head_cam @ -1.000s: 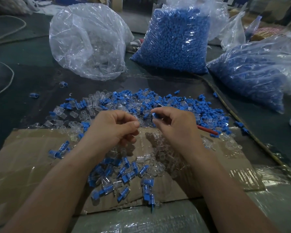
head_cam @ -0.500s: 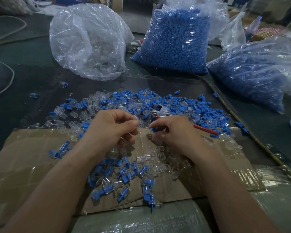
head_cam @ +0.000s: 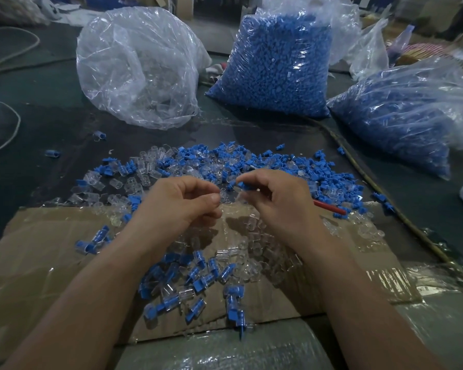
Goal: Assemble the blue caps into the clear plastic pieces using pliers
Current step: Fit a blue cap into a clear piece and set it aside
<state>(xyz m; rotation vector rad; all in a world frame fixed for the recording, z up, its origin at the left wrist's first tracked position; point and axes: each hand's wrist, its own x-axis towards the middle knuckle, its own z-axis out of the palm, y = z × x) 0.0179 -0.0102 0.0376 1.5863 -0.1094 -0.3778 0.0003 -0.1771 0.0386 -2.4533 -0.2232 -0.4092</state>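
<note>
Between fingers (head_cam: 255, 178) of the right hand (head_cam: 280, 200) sits a blue cap (head_cam: 243, 186).

3 bags (head_cam: 273, 68) behind loose pile (head_cam: 251, 166) (pliers (head_cam: 329, 206) at its right) | assembled pieces (head_cam: 198, 279) before it, on cardboard (head_cam: 38, 276)

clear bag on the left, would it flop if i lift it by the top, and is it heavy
The clear bag would probably flop: its film looks thin and crumpled. Likely light for its size, with only a few clear pieces low inside; those would probably slide when lifted.
</note>
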